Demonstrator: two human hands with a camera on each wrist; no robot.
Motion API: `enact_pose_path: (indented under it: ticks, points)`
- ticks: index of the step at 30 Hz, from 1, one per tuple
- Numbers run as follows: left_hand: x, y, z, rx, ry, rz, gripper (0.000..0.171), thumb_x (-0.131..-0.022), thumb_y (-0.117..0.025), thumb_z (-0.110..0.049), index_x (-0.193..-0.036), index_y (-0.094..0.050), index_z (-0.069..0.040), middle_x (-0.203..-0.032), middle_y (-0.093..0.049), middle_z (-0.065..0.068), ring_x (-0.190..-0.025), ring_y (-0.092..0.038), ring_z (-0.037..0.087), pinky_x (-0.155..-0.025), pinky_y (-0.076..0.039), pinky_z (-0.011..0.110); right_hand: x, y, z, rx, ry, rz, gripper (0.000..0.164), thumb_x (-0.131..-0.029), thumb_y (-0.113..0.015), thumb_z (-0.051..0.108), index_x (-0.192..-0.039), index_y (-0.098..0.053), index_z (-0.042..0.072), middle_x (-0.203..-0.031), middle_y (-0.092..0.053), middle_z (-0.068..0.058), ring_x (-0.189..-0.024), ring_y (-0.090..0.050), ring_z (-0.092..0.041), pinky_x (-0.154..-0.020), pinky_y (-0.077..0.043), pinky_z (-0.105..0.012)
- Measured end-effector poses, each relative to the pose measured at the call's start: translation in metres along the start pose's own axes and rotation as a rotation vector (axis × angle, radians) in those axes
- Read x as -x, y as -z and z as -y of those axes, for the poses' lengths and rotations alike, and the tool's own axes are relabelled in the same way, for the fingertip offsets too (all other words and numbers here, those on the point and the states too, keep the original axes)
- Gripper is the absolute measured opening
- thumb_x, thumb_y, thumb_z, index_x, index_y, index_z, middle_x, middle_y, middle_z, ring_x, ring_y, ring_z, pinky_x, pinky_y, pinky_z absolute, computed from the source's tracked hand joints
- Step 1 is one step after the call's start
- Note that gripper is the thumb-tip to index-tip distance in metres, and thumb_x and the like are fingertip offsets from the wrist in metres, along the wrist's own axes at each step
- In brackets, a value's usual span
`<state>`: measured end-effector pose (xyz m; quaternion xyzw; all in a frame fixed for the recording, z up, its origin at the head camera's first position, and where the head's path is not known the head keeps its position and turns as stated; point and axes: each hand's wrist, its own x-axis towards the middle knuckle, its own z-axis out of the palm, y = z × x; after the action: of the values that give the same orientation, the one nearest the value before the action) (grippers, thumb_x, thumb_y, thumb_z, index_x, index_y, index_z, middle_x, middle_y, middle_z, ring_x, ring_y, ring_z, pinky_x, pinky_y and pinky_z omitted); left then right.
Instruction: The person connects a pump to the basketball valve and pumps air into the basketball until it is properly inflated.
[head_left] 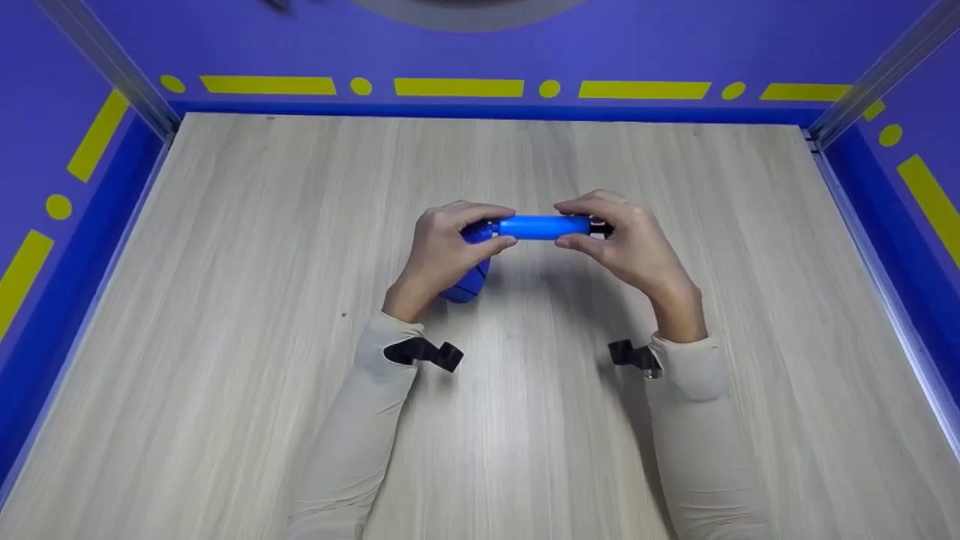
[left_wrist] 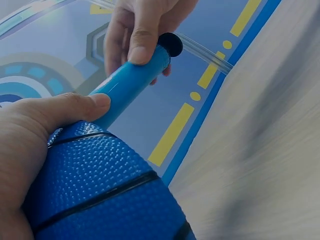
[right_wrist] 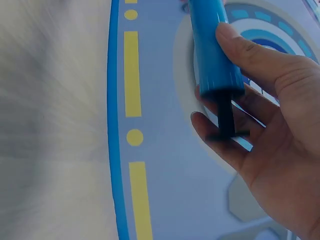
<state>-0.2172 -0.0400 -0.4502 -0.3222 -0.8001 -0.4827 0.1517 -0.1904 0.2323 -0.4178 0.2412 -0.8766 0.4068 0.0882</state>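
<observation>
A blue hand pump (head_left: pixel 540 227) is held level above the table between both hands. My left hand (head_left: pixel 442 244) pinches its left end between thumb and fingers. A blue ball (head_left: pixel 469 283) with a pebbled skin and black seams sits at that hand's palm, partly hidden by it; in the left wrist view the ball (left_wrist: pixel 105 175) lies against the pump's end. With thumb and fingers, my right hand (head_left: pixel 634 240) grips the barrel near its other end. Past that end, the right wrist view shows a short black T-shaped handle (right_wrist: pixel 226 120) in front of the palm.
The wood-grain table (head_left: pixel 247 300) extends around both arms. Purple-blue walls with yellow markings (head_left: pixel 459 88) border its back and sides. A small black camera mount juts inward from each wrist, the left one (head_left: pixel 427 352) and the right one (head_left: pixel 634 356).
</observation>
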Motion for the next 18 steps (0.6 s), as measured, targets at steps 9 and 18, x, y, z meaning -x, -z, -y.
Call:
enact_pose_path:
  ticks: [9,18]
  points:
    - [-0.002,0.003,0.002,0.013,0.001,-0.010,0.034,-0.089,-0.090,-0.023,-0.119,-0.082,-0.008,-0.112,-0.080,0.005,-0.102,-0.074,0.020,-0.086,-0.058,0.034,0.000,0.004,-0.005,-0.022,-0.045,0.000,0.035,-0.091,-0.086,0.011,-0.124,-0.079,0.006,-0.115,-0.076,-0.004,-0.092,-0.063,-0.022,-0.078,-0.047,-0.031]
    - [-0.004,0.009,0.006,-0.014,-0.013,-0.016,0.031,-0.090,-0.089,-0.019,-0.118,-0.083,-0.007,-0.112,-0.080,0.006,-0.098,-0.074,0.022,-0.082,-0.058,0.035,-0.005,-0.013,-0.012,-0.040,-0.009,-0.080,0.035,-0.089,-0.087,0.010,-0.122,-0.078,0.001,-0.109,-0.076,-0.007,-0.086,-0.059,-0.019,-0.075,-0.046,-0.029]
